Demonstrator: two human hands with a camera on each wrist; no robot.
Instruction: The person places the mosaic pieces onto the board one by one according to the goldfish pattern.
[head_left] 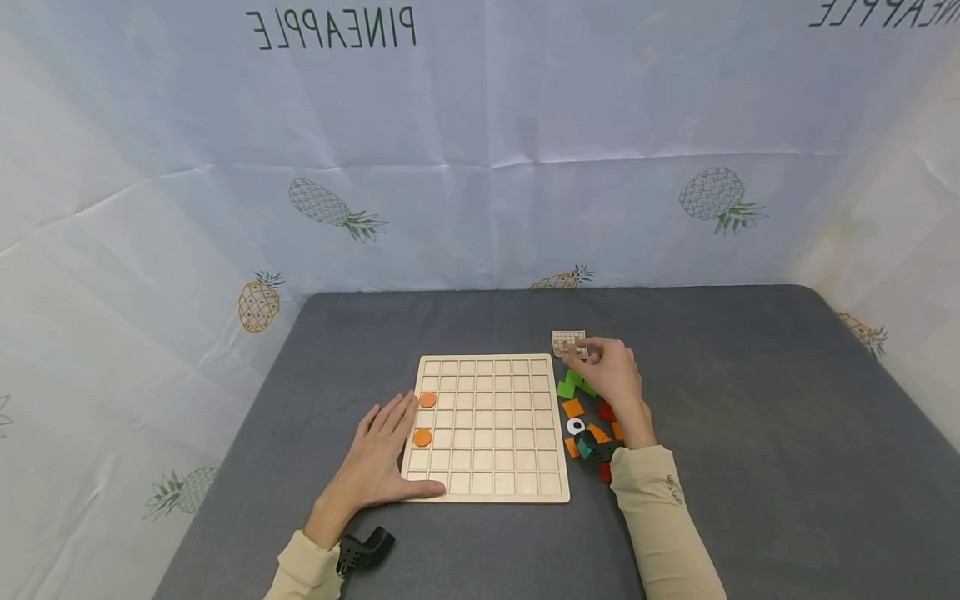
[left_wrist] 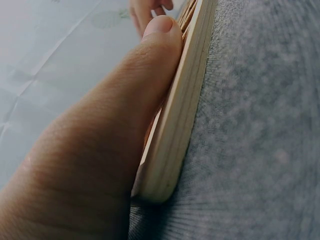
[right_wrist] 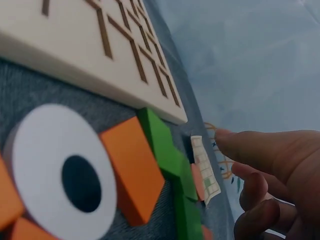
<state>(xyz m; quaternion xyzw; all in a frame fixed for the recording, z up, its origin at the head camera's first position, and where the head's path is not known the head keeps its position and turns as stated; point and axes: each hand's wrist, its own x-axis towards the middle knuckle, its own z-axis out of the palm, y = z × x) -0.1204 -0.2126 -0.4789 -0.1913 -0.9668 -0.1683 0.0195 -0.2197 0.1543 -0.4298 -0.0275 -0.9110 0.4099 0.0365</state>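
I'm resting my left hand (head_left: 384, 454), fingers spread, on the gridded wooden board (head_left: 484, 419); just two orange discs (head_left: 427, 399) are sitting there. Coloured blocks (head_left: 573, 408) are lying alongside, unplaced. My right hand (head_left: 613, 377), fingers loosely curled, seemingly empty, is hovering by the grid card (head_left: 560, 341).

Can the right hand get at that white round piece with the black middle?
Probably yes: the white round piece lies beside the board, its face uncovered. The right hand is by the small card and would likely just draw back.
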